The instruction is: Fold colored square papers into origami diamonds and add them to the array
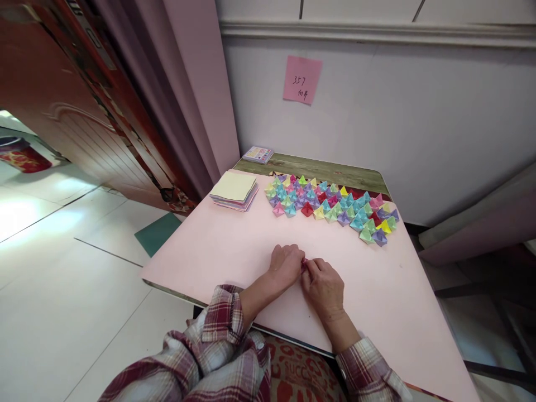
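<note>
in the head view, the small dark-pink folded paper [304,264] sits right between the two hands, low over the pink tabletop [209,251] — that gap between fingertips is the relation that counts. the left hand [287,262] meets it from the left, the right hand [324,286] from the right, and neither looks clearly nearer. both grips are narrow: thumbs and fingers pinch together on the paper, covering most of it, so i cannot tell which way its long axis runs or how far its folding has got.

beyond the hands, well apart from them, lies the cluster of folded paper pieces [334,214]; the left hand's knuckles are closest to its front row. the stack of square paper sheets [233,186] lies farther off, toward the far left, on the left hand's side.

counted: two hands, one paper held between them, one sheet stack, one flat printed packet [258,154] at the far edge, one pink note [302,80] on the wall, one green sheet [157,233] and one red bin [25,156] on the floor. the folded pieces number several dozen — they overlap too tightly for an exact count.
</note>
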Tool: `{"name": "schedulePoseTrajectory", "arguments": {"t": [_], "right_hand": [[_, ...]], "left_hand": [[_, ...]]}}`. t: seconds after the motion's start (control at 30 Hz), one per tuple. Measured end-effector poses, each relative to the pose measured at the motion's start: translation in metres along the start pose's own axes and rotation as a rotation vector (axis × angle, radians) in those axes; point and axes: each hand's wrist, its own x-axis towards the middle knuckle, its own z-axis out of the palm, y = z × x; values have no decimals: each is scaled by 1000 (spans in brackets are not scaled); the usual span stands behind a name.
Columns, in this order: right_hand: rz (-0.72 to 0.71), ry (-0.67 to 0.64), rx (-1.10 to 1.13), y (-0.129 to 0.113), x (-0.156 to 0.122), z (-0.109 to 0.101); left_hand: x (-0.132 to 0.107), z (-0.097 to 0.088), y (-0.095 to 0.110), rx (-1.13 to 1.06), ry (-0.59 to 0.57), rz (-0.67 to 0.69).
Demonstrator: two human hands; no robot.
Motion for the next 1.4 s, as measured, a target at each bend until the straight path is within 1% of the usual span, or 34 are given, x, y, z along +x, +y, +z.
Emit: {"name": "schedulePoseTrajectory", "arguments": {"t": [0.17, 0.27, 0.33, 0.4, 0.47, 0.53, 0.57, 0.63, 0.73, 0.8, 0.87, 1.0, 1.13, 1.27, 1.33, 1.4], "right_hand": [[31, 1, 12, 0, -2, 1], [67, 62, 92, 3, -3, 0], [130, 127, 178, 6, -2, -2], [234, 194, 275, 10, -1, -5], [345, 253, 355, 14, 0, -8], [397, 272, 407, 16, 2, -11], [388, 262, 426, 16, 2, -12], [315, 214, 451, 16, 2, -13], [191, 144, 422, 15, 2, -13], [149, 106, 376, 16, 2, -12], [122, 66, 343, 18, 1, -12], [87, 13, 325, 20, 1, -10], [96, 29, 344, 18, 0, -10], [248, 100, 353, 22, 1, -18], [339, 148, 303, 32, 4, -24], [408, 187, 244, 46, 10, -30]], "left_hand": [[-2, -2, 0, 17, 3, -5], [-4, -2, -1, 11, 23, -20], [-5, -1, -1, -29, 44, -26], [-5, -2, -2, -87, 81, -30], [-5, -3, -5, -164, 134, -36], [-5, -4, -11, -266, 205, -38], [-4, -4, -16, -324, 248, -35], [-4, -1, -29, -416, 343, -41], [-3, 7, -52, -465, 476, -70], [-4, 16, -64, -481, 527, -62], [-6, 24, -72, -495, 558, -58], [-7, 33, -76, -519, 577, -39], [-7, 32, -77, -558, 559, -33], [-8, 31, -79, -585, 547, -19], [-9, 30, -80, -587, 538, -16], [-9, 30, -80, -587, 529, -18]]}}
